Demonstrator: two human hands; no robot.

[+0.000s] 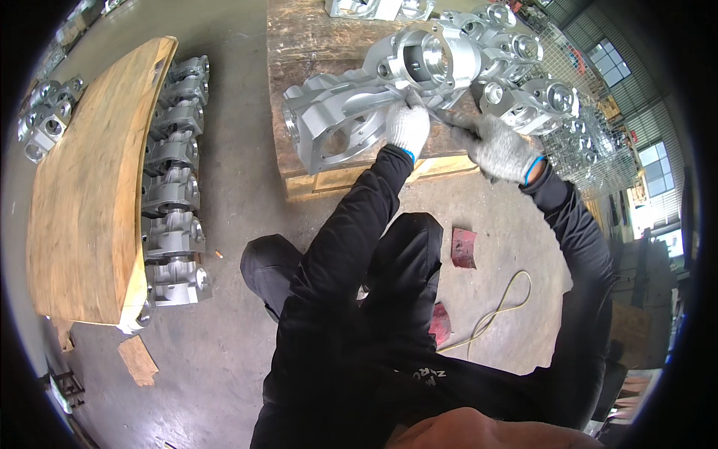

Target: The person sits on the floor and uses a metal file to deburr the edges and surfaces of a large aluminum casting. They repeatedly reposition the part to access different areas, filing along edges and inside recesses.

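A silver-grey cast metal housing [340, 123] with round bores lies on the near edge of a worn wooden platform [299, 45]. My left hand [409, 127], in a white knit glove, rests at the housing's right side. Its fingers are bent together, and what they pinch is hard to make out. Farther right, my right hand [508, 150] wears a greyish, soiled glove and is closed round a thin grey file-like tool [446, 117]. That tool points left toward my left fingertips. Just beyond the hands stands another casting [426, 60] with a large round opening.
More castings [527, 105] crowd the platform's right side, near wire mesh cages [598, 142]. At left, a row of castings [173, 191] lines a large wooden board [97, 202]. Red curved pieces [464, 248], a yellowish cord [512, 305] and a cardboard scrap [138, 361] lie on the floor.
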